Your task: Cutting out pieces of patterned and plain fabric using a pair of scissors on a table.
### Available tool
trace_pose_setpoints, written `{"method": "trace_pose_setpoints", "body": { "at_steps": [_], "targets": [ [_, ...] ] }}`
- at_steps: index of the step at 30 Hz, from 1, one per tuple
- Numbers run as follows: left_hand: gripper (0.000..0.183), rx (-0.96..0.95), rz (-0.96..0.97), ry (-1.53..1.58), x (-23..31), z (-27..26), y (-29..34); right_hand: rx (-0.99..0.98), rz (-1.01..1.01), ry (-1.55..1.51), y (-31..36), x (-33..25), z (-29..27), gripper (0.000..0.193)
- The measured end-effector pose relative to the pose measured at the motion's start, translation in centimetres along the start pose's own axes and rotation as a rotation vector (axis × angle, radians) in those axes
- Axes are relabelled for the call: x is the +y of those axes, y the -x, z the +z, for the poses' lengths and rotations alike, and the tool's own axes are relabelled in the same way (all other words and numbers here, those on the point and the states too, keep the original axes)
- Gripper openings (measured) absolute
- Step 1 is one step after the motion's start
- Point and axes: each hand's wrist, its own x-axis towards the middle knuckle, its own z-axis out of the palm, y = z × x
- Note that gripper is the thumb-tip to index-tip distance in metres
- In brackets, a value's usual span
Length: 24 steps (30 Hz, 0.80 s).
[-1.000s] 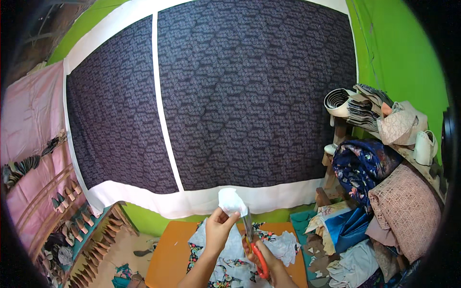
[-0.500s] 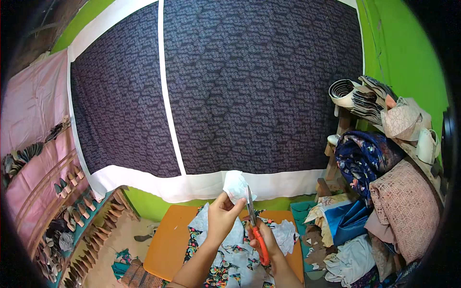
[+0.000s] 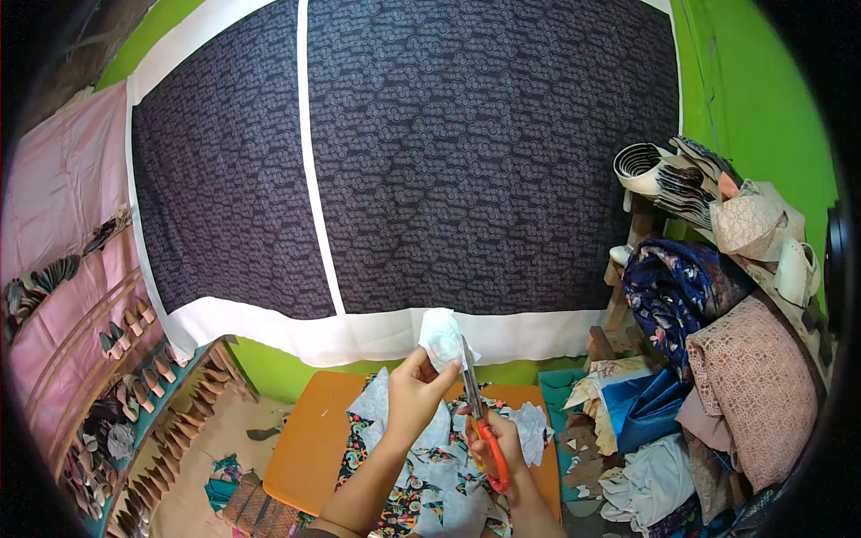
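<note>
Left hand (image 3: 414, 394), lower centre of frame, held a small white piece (image 3: 439, 336) pinched between thumb and fingers, raised over the table. Right hand (image 3: 500, 435), just right of it, was closed around the orange-red handles of the scissors (image 3: 495, 462); the blades pointed upward along the piece's right edge, though whether they gripped it could not be told. Below, dark floral fabric (image 3: 354, 457) and pale scraps lay on the orange table (image 3: 300, 448), lower centre.

Left hand (image 3: 416, 393) pinching a white piece (image 3: 438, 335) of material; right hand (image 3: 505, 437) holding red-handled scissors (image 3: 474, 406) at its edge, above an orange surface (image 3: 303, 439) bearing floral fabric (image 3: 360, 438).
</note>
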Motion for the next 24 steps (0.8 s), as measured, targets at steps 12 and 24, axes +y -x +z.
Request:
{"method": "trace_pose_setpoints", "body": {
  "at_steps": [12, 24],
  "targets": [
    [0.019, -0.234, -0.072, -0.037, 1.1, 0.5, 0.1, 0.077, 0.010, 0.056, 0.3, -0.9, 0.0, 0.096],
    [0.019, -0.279, -0.084, -0.142, -0.1, 1.1, -0.3, -0.033, -0.074, -0.107, 1.2, 0.7, -2.3, 0.043]
  ]
}}
